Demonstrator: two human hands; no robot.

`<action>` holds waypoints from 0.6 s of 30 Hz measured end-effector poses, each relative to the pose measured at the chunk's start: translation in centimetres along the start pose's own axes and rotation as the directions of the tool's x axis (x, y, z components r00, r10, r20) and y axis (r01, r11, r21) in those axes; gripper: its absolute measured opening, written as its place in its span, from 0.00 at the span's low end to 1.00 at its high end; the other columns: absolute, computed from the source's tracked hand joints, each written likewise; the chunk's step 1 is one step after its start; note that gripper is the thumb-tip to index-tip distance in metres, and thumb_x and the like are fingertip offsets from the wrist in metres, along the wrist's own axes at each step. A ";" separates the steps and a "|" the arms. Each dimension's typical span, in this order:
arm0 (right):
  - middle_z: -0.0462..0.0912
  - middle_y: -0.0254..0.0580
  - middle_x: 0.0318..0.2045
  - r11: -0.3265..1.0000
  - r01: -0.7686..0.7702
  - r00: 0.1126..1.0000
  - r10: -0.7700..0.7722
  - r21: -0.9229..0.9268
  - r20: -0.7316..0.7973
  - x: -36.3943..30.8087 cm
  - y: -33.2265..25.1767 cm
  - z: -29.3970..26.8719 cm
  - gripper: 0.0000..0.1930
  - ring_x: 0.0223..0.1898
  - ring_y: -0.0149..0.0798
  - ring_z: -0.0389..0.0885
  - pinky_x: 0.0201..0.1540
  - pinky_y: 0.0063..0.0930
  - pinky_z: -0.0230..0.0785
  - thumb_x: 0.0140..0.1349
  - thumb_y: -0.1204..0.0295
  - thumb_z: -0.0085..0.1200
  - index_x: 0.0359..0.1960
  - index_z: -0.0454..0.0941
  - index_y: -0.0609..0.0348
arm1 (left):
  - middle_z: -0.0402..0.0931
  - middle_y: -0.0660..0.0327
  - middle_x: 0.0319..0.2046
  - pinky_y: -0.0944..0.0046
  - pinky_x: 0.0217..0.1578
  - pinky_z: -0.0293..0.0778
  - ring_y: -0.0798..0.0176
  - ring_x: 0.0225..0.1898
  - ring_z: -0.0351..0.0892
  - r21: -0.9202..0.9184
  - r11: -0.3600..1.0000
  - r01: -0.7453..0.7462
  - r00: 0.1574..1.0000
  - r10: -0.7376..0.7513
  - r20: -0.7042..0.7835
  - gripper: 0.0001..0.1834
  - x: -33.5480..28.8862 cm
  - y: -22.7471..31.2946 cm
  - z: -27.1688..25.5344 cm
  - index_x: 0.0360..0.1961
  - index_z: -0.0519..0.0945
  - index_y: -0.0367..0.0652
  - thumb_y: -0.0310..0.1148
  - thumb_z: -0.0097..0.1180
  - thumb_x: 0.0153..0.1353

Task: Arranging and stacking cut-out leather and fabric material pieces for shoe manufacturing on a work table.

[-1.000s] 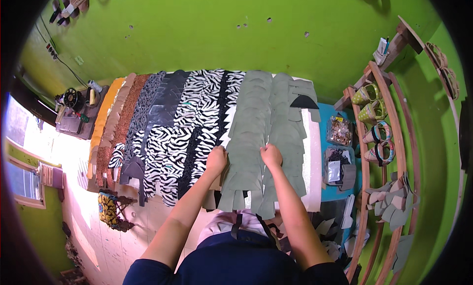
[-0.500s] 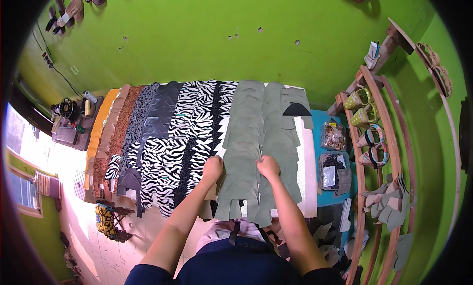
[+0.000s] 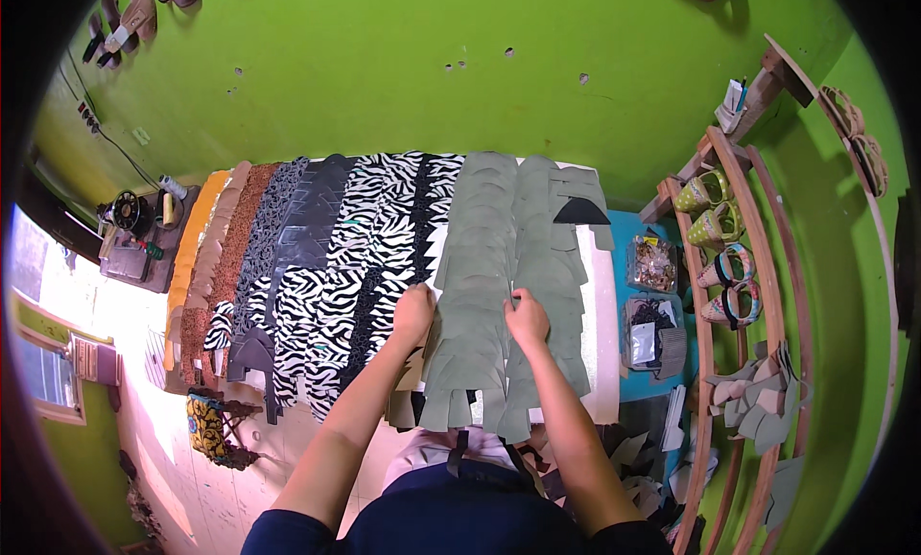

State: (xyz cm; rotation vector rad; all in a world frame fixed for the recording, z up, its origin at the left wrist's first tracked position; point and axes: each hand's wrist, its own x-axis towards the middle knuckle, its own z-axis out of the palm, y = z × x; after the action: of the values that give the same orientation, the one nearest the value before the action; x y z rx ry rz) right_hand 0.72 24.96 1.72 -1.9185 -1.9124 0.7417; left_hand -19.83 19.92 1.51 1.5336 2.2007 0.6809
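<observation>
Down at the near edge you've got a navy top [image 3: 460, 507] and two bare forearms [image 3: 341, 421] reaching up over the table. Just past them, the near end of the left grey-green row [image 3: 470, 258] pokes out in squared-off tabs. It's basically a long run of flat cut pieces overlapped like roof shingles, rounded edges showing, matte, maybe leather or faux.

Further up, the left hand [image 3: 413, 312] is curled at that row's left edge, and the right hand [image 3: 527, 317] is curled where it meets the right grey-green row [image 3: 549, 258]. Hands are well apart, row between them. Can't tell if either is actually pinching a piece. I'd call this step handling the row from both sides, and imo the next move calls for light, even pressure so the overlaps don't slip.

Beside the left hand it gets loud: zebra-print pieces [image 3: 307, 306], with a bumpy-looking black strip [image 3: 357, 334] running between them. Farther left there's smooth dark grey stuff [image 3: 312, 234], then a rust-brown speckled column [image 3: 230, 267] and a mustard one [image 3: 197, 224]. Toward the far end, a black half-moon piece [image 3: 580, 211] lies on grey-green ones, and behind it all is a lime green wall [image 3: 384, 75].
</observation>
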 end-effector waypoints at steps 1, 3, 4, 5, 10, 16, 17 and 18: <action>0.79 0.46 0.35 1.000 -0.015 0.999 0.015 0.005 0.029 0.3 0.0 0.0 0.13 0.37 0.50 0.77 0.38 0.41 0.69 0.53 0.63 0.51 0.37 0.74 0.54 | 0.74 0.43 0.31 0.52 0.36 0.71 0.43 0.34 0.75 0.000 1.000 -0.003 1.000 0.003 0.000 0.11 0.6 0.1 0.0 0.31 0.75 0.33 0.30 0.45 0.56; 0.79 0.45 0.29 1.000 0.024 0.999 -0.024 0.008 -0.043 0.7 0.7 0.8 0.12 0.33 0.49 0.77 0.34 0.40 0.68 0.52 0.63 0.52 0.36 0.75 0.54 | 0.74 0.44 0.32 0.52 0.37 0.70 0.43 0.35 0.75 -0.033 0.999 -0.039 0.999 0.039 -0.011 0.10 1.6 0.4 0.1 0.31 0.75 0.33 0.29 0.46 0.54; 0.79 0.45 0.24 0.998 0.066 0.992 -0.064 0.008 -0.110 0.9 0.6 1.0 0.11 0.30 0.48 0.77 0.31 0.39 0.68 0.52 0.64 0.53 0.35 0.76 0.55 | 0.74 0.44 0.32 0.52 0.38 0.70 0.44 0.35 0.74 -0.048 0.999 0.006 1.000 -0.005 0.029 0.10 2.1 0.8 0.0 0.31 0.76 0.33 0.28 0.46 0.53; 0.79 0.45 0.24 0.998 0.065 0.992 -0.063 0.009 -0.110 1.2 0.7 1.1 0.11 0.30 0.48 0.77 0.31 0.39 0.68 0.52 0.64 0.53 0.35 0.76 0.55 | 0.74 0.44 0.32 0.52 0.38 0.70 0.44 0.35 0.74 -0.047 0.999 0.006 1.000 -0.004 0.029 0.10 2.4 0.9 0.2 0.31 0.76 0.33 0.28 0.46 0.53; 0.79 0.46 0.34 0.999 0.024 1.000 -0.024 0.035 -0.008 2.4 0.4 1.0 0.11 0.36 0.50 0.77 0.36 0.41 0.69 0.54 0.64 0.49 0.36 0.74 0.55 | 0.74 0.43 0.31 0.53 0.38 0.70 0.44 0.35 0.75 -0.035 0.999 -0.002 0.999 0.003 0.037 0.09 3.5 1.3 1.2 0.29 0.77 0.34 0.28 0.46 0.53; 0.79 0.46 0.33 0.999 0.027 0.999 -0.026 0.031 -0.041 3.3 0.1 0.9 0.10 0.35 0.50 0.77 0.35 0.41 0.69 0.54 0.66 0.48 0.35 0.74 0.55 | 0.75 0.45 0.31 0.53 0.37 0.71 0.45 0.34 0.75 -0.066 0.998 0.010 1.000 -0.012 -0.026 0.09 3.9 0.7 2.1 0.30 0.77 0.35 0.30 0.48 0.54; 0.79 0.46 0.33 0.999 0.027 0.999 -0.026 0.031 -0.040 3.3 0.2 1.1 0.10 0.35 0.50 0.77 0.35 0.41 0.69 0.54 0.66 0.48 0.35 0.74 0.55 | 0.75 0.46 0.31 0.53 0.36 0.71 0.46 0.34 0.75 -0.072 0.997 -0.006 0.999 0.003 -0.040 0.09 4.0 0.7 2.1 0.30 0.77 0.35 0.30 0.48 0.54; 0.79 0.46 0.33 0.999 0.017 0.999 -0.016 0.031 -0.030 3.2 0.2 1.2 0.10 0.35 0.50 0.77 0.36 0.41 0.69 0.54 0.66 0.48 0.35 0.75 0.55 | 0.75 0.46 0.31 0.53 0.36 0.71 0.46 0.34 0.75 -0.072 0.997 -0.004 0.999 0.002 -0.040 0.09 4.1 0.6 2.1 0.30 0.77 0.35 0.30 0.48 0.54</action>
State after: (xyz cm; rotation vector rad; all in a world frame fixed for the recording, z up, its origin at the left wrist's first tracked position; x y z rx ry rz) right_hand 0.08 28.00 0.23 -1.8824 -1.8851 0.7303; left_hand -19.56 24.28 0.03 1.5001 2.1781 0.7902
